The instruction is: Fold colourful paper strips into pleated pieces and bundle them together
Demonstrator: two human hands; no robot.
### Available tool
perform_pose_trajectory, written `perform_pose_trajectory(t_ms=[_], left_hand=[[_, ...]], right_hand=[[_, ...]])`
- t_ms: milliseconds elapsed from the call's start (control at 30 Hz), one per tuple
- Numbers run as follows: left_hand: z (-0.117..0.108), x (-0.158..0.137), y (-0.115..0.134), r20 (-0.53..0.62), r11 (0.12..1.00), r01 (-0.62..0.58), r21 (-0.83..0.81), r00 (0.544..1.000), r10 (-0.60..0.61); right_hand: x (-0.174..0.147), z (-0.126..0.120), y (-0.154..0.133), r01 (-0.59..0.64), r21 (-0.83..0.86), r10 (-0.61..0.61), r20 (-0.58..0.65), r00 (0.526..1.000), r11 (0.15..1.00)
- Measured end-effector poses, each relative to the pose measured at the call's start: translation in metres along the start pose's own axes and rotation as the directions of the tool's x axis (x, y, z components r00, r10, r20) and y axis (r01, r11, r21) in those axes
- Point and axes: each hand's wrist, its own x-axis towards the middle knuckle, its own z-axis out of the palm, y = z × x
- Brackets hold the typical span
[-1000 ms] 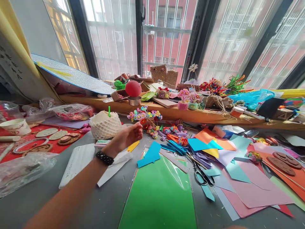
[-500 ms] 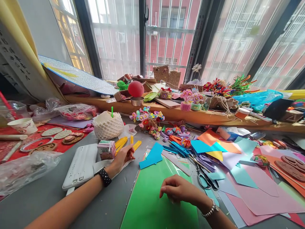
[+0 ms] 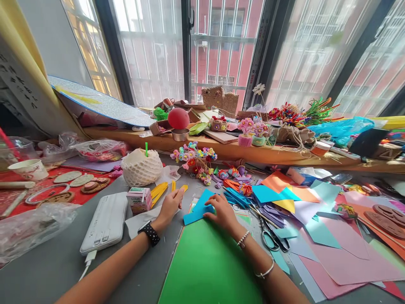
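My left hand (image 3: 171,207) has its fingers drawn together over the yellow paper strips. One yellow paper strip (image 3: 184,187) sticks out at its fingertips, and its near end is hidden. My right hand (image 3: 220,211) reaches over the blue paper pieces (image 3: 196,214) at the top of the green sheet (image 3: 205,261). Its thumb and forefinger are curved and apart at the blue paper's right edge; whether they touch it I cannot tell. More yellow strips (image 3: 159,192) lie beside a small pink-and-white carton (image 3: 139,200), left of my left hand.
Scissors (image 3: 271,238) and coloured paper sheets (image 3: 332,253) cover the right side. A white power bank (image 3: 106,223) with a cable lies at left. Behind stand a coconut (image 3: 142,166) in foam netting and a bunch of small flowers (image 3: 196,158). A crowded wooden sill (image 3: 202,147) runs along the back.
My right hand has moved from over the green sheet up and left to the blue paper pieces. My left hand has shifted slightly right, onto the yellow strip at its fingertips.
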Motion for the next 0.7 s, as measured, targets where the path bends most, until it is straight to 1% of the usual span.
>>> perform_pose_trajectory(t_ms=[67, 133, 200, 233, 300, 367, 433, 467, 533, 567, 600, 700], left_hand=[[0.009, 0.005, 0.011, -0.008, 0.997, -0.069, 0.022, 0.998, 0.069], [0.018, 0.010, 0.020, -0.064, 0.992, -0.122, -0.033, 0.991, 0.120], [0.024, 0.016, 0.023, -0.146, 0.982, -0.172, -0.078, 0.976, 0.160], [0.026, 0.018, 0.022, -0.181, 0.979, -0.185, -0.090, 0.969, 0.166], [0.029, 0.019, 0.016, -0.183, 0.981, -0.171, -0.097, 0.971, 0.151], [0.030, 0.018, 0.009, -0.108, 0.983, -0.140, -0.117, 0.986, 0.127], [0.032, 0.014, 0.005, 0.034, 0.980, -0.064, -0.188, 0.997, 0.071], [0.034, 0.012, 0.004, 0.126, 0.974, -0.006, -0.227, 0.991, 0.035], [0.038, 0.008, 0.004, 0.287, 0.954, 0.120, -0.276, 0.957, -0.037], [0.040, 0.006, 0.005, 0.330, 0.944, 0.163, -0.286, 0.942, -0.062], [0.042, 0.005, 0.005, 0.351, 0.937, 0.193, -0.292, 0.933, -0.083], [0.045, 0.003, 0.005, 0.351, 0.926, 0.227, -0.303, 0.929, -0.113]], right_hand=[[0.006, 0.004, 0.004, 0.030, -0.063, -0.029, 0.010, 1.000, 0.998], [0.010, 0.005, 0.007, 0.032, -0.037, -0.032, 0.018, 0.999, 0.999], [0.012, 0.004, 0.011, -0.007, 0.042, 0.007, -0.006, 1.000, 0.999], [0.012, 0.002, 0.013, -0.042, 0.105, 0.046, -0.033, 0.998, 0.994], [0.012, 0.000, 0.018, -0.122, 0.264, 0.157, -0.116, 0.981, 0.957], [0.012, -0.003, 0.023, -0.163, 0.427, 0.263, -0.186, 0.947, 0.890], [0.011, -0.004, 0.026, -0.161, 0.555, 0.322, -0.204, 0.925, 0.816], [0.011, -0.004, 0.027, -0.156, 0.607, 0.332, -0.189, 0.924, 0.779], [0.010, -0.003, 0.026, -0.165, 0.680, 0.337, -0.127, 0.933, 0.714], [0.010, -0.001, 0.026, -0.177, 0.697, 0.334, -0.094, 0.938, 0.695], [0.010, 0.000, 0.025, -0.190, 0.701, 0.328, -0.067, 0.942, 0.687], [0.008, 0.004, 0.024, -0.199, 0.691, 0.304, -0.032, 0.952, 0.695]])
